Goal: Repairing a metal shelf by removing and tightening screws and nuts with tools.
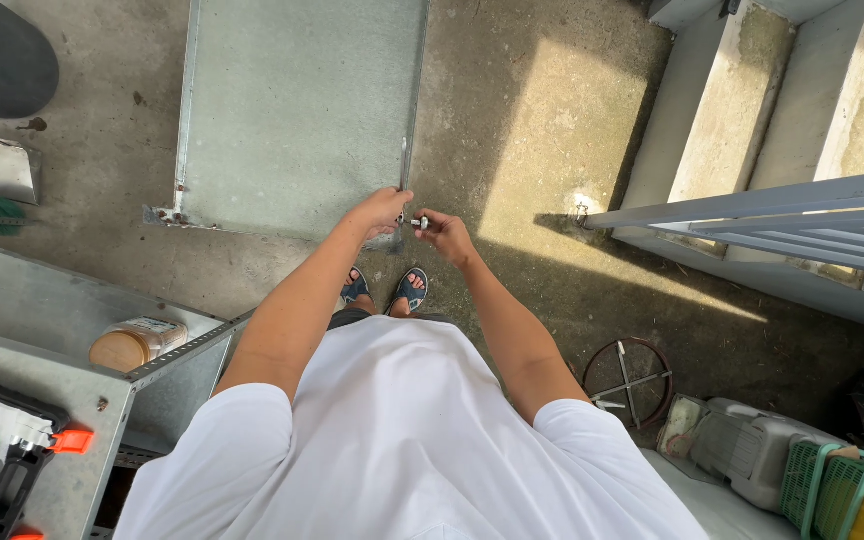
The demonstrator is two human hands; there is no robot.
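Only one package showing: a clear plastic jar (138, 343) with a tan lid, lying on its side at about 8 o'clock, resting in the grey metal cabinet frame (187, 343). A pale label is wrapping around its body, print too small to make out. Brownish contents are showing through. No signs or screens appearing anywhere else.

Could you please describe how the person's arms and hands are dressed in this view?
Both arms are bare from the short white T-shirt sleeves down. The left hand and right hand wear no gloves, and no watch, ring or bracelet is visible.
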